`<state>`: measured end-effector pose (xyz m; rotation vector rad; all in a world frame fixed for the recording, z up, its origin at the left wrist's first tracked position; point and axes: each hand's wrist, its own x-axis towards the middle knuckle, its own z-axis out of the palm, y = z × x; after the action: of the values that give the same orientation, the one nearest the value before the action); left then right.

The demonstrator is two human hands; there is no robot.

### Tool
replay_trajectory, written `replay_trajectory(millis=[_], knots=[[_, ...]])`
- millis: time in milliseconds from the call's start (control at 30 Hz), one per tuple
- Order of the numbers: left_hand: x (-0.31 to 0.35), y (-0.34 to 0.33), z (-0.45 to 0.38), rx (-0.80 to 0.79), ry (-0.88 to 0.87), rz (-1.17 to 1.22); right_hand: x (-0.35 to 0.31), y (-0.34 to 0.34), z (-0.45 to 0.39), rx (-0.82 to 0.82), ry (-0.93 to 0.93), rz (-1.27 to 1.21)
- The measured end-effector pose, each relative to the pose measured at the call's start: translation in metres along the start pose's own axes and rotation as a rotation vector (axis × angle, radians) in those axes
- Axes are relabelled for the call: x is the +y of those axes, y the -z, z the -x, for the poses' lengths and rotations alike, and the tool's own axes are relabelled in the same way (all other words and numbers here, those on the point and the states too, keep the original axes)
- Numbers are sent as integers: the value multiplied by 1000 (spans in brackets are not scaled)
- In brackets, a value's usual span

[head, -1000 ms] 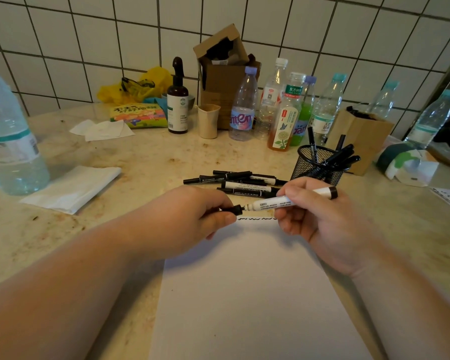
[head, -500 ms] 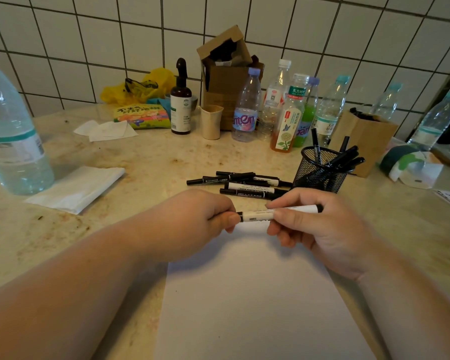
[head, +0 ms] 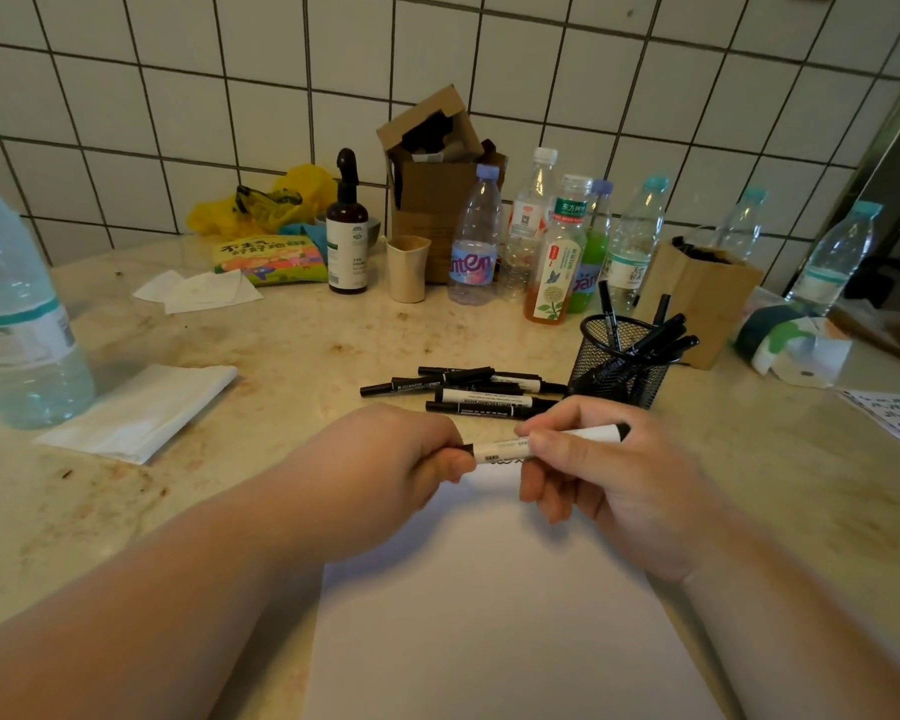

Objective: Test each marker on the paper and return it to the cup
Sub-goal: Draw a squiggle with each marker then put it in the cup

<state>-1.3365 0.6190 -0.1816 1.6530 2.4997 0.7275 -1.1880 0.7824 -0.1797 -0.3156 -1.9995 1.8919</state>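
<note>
Toward the tabletop's far edge, a clear bottle (head: 473, 241) has a label showing the letters "nten". The tea bottle (head: 559, 252) beside it bears "东方树叶" on its green neck band. Print on the markers is too small to read.

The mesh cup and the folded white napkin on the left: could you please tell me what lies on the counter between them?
In the head view, a cluster of markers lies on the counter between the mesh cup and the napkin.
</note>
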Motion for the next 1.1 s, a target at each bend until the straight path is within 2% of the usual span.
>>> replay_trajectory(millis=[133,200,300,367,433,567,733,833,867,933,1033,1100], knots=[[-1,2,-3,24,23,104,-6,0,0,73,68,77],[-6,2,-5,72,72,78,-17,2,2,234,140,76],[-16,5,-6,185,134,72,-38,14,1,583,243,80],[-16,6,-6,212,137,73,-46,25,-4,746,237,177],[-13,5,-5,219,135,84,-50,34,-11,816,166,350],[-7,7,-3,208,126,97,-60,34,-20,781,39,645],[-7,9,0,169,184,63,-63,36,-34,770,61,698],[-9,8,0,81,234,-44,-64,25,-26,792,159,747],[-9,8,0,47,243,-86,-61,18,-24,759,199,779],[-11,8,-1,-1,259,-119,-49,4,-28,595,197,927],[-14,13,-3,-31,287,-145,-22,-10,-46,285,40,1231],[-15,16,-4,-23,300,-163,-7,-10,-57,178,-6,1354]])
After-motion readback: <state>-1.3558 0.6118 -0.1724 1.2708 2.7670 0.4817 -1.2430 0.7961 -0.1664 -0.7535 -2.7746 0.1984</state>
